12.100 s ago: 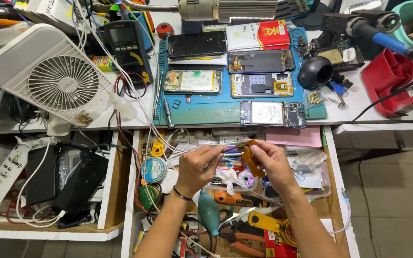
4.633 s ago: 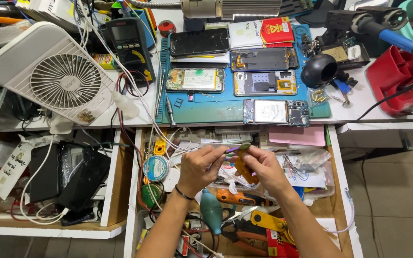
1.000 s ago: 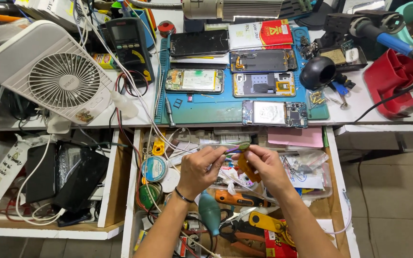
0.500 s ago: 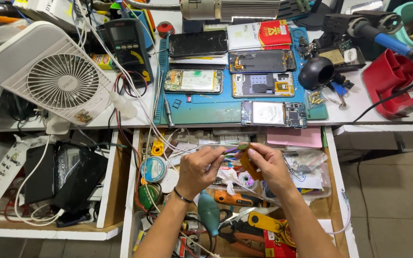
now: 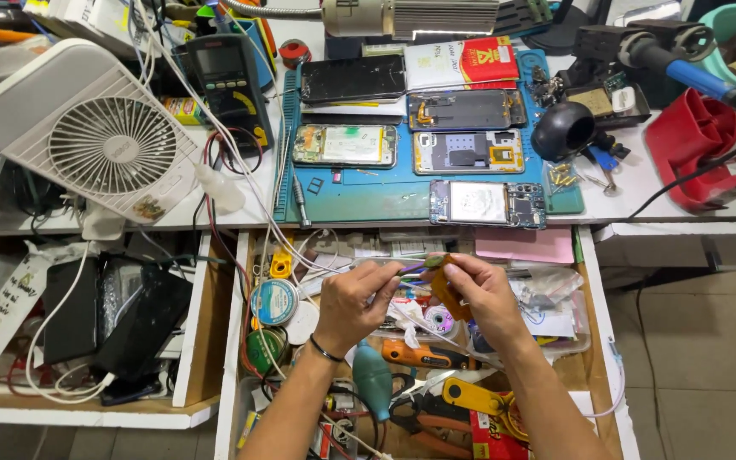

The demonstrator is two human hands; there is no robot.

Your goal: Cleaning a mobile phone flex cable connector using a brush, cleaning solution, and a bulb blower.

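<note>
A long white workbench [image 5: 666,204] carries a blue rubber mat [image 5: 368,198]. On the mat lie opened phones — one with a dark cracked screen [image 5: 353,78], one with a pale battery showing [image 5: 344,146]. A white square fan [image 5: 87,136] leans at the left end of the bench. A black meter with yellow trim [image 5: 227,81] lies beside it — and a red plastic stand [image 5: 693,153] sits at the right.

A white counter [image 5: 683,200] spans the upper half of the frame, with two wooden drawers pulled open beneath it, one at lower left [image 5: 202,341] and one at centre [image 5: 594,341]. Grey tiled floor [image 5: 700,366] shows at lower right. A lamp head [image 5: 411,17] shines from the top centre
</note>
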